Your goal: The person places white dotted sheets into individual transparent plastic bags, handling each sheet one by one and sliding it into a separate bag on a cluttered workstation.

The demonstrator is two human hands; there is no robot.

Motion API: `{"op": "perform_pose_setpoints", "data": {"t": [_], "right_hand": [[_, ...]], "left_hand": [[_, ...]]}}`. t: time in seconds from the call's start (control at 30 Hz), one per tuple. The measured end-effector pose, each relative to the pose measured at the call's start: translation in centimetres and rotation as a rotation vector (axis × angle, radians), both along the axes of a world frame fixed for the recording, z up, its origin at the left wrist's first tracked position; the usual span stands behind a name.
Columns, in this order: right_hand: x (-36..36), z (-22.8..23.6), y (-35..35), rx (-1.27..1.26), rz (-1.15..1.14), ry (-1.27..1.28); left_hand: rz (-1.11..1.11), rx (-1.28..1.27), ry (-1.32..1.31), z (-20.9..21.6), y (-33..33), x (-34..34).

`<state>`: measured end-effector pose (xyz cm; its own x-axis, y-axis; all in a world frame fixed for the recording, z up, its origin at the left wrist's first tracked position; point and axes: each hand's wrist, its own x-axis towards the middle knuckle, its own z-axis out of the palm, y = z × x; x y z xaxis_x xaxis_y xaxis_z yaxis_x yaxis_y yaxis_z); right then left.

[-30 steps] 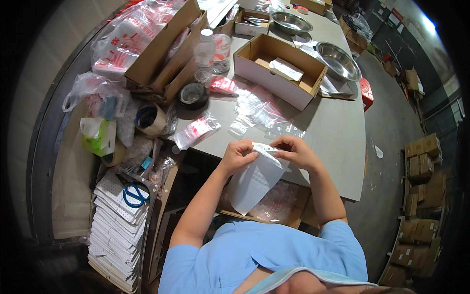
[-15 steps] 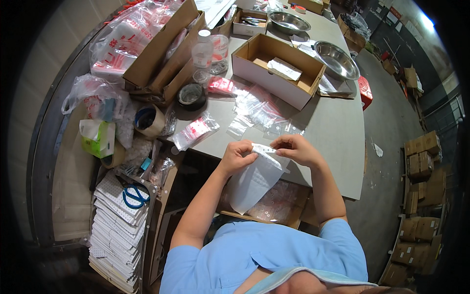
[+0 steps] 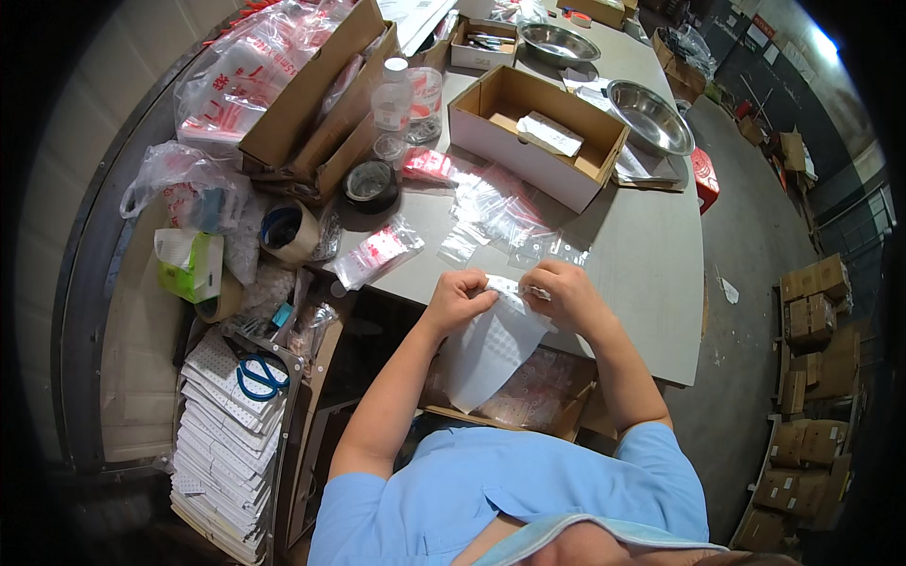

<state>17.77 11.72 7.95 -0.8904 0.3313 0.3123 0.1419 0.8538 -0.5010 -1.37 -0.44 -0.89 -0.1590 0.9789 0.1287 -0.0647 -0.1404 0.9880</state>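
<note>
A white sheet (image 3: 495, 354) with rows of small printed marks, which looks like a sheet of labels, hangs over the table's front edge with its top folded over. My left hand (image 3: 462, 296) pinches its upper left part between thumb and fingers. At the upper right edge of the sheet my right hand (image 3: 564, 291) is closed, its fingertips on the paper. Whether a single label is between them is too small to tell. Just beyond my hands, small clear zip bags (image 3: 495, 203) lie fanned out, some with small white dots near their ends. Left of these rests a bundle of bags (image 3: 379, 250) with red print.
Below the sheet is an open box (image 3: 566, 415) of small bags. A white carton (image 3: 528, 156), steel bowls (image 3: 649, 118), bottles (image 3: 392, 94) and black tape (image 3: 369, 184) stand farther back. Blue-handled scissors (image 3: 261, 379) lie on stacked label sheets (image 3: 226, 453) at left.
My right hand has come slightly left and down onto the sheet's upper right edge, its fingers closing there. My left hand and the sheet have hardly moved.
</note>
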Motion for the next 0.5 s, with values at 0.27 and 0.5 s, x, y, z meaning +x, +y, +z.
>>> {"op": "perform_pose_setpoints", "data": {"t": [0.27, 0.5], "right_hand": [[0.1, -0.7, 0.6, -0.217, 0.015, -0.046], [0.1, -0.9, 0.6, -0.179, -0.011, -0.04]], "left_hand": [[-0.04, -0.029, -0.028, 0.2, 0.1, -0.2], [-0.056, -0.057, -0.073, 0.6, 0.0, -0.2]]}}
